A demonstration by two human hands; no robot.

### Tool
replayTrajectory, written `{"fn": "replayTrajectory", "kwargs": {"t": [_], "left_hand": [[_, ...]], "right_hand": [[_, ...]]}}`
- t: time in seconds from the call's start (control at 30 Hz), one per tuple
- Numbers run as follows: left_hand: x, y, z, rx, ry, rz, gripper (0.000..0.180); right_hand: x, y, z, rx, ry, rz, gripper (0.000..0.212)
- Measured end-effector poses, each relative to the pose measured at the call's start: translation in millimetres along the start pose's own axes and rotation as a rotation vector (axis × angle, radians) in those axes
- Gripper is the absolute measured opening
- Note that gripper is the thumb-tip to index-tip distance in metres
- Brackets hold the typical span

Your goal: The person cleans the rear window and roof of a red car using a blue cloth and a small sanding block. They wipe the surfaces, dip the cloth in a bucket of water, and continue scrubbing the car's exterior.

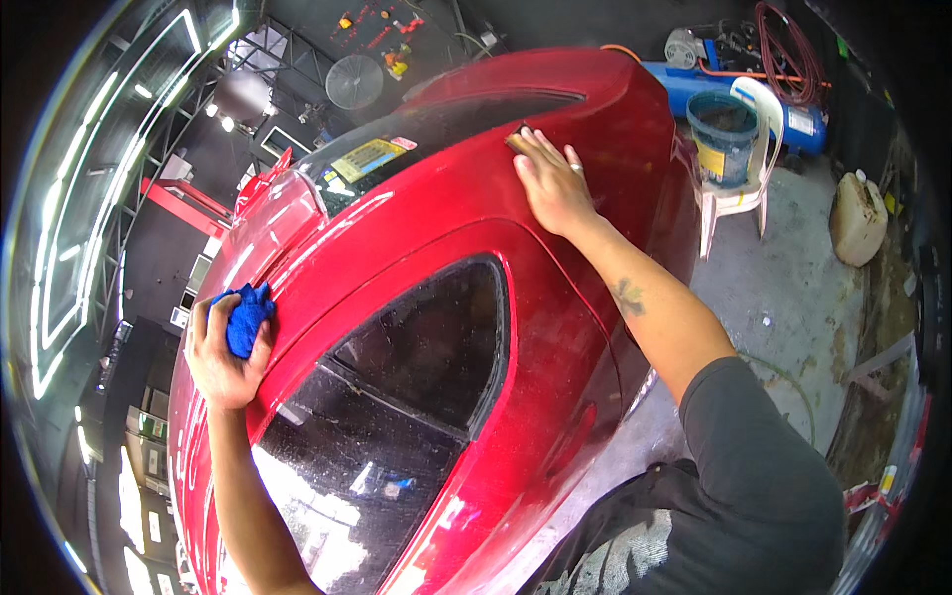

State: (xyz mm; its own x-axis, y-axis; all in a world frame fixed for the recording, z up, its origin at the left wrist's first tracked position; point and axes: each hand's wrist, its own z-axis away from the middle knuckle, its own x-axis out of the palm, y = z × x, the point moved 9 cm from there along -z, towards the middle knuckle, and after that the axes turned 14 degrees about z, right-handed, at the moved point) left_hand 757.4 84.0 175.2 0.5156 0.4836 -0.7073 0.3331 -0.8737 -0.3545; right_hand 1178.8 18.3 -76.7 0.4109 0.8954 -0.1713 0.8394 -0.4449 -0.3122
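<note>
My left hand point(226, 359) is closed around a crumpled blue cloth point(248, 319), resting at the roof of the red car point(416, 213). With fingers nearly straight, my right hand point(557, 183) presses a small flat brownish pad point(517, 142) onto the red panel beside the rear window point(436, 124). Most of that pad is hidden under the fingers, so its exact kind cannot be told. Between my arms lies the dark side window point(416, 347), speckled with small drops or specks.
Behind the car at right, a dark bucket point(722, 139) sits on a white plastic chair point(759, 188). A blue air compressor point(684, 84) stands beyond, with a hose coil point(790, 50) near it. Farther right is a stained jerrycan point(859, 220). A round fan point(354, 81) stands across the car.
</note>
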Motion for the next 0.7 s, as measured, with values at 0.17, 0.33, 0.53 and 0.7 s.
{"fn": "replayTrajectory", "kwargs": {"t": [0.17,0.33,0.53,0.7], "left_hand": [[4,-4,8,-0.013,-0.019,0.008,0.044],[-1,-7,17,-0.038,-0.033,0.017,0.043],[6,0,3,-0.016,0.016,0.042,0.04],[2,0,13,0.0,0.012,0.027,0.04]], "right_hand": [[-95,-243,-8,-0.192,-0.115,-0.407,0.066],[-95,-228,-10,-0.351,-0.004,-0.571,0.061],[-17,-18,-5,-0.096,0.118,0.238,0.029],[-107,-252,-8,-0.178,-0.129,-0.387,0.045]]}}
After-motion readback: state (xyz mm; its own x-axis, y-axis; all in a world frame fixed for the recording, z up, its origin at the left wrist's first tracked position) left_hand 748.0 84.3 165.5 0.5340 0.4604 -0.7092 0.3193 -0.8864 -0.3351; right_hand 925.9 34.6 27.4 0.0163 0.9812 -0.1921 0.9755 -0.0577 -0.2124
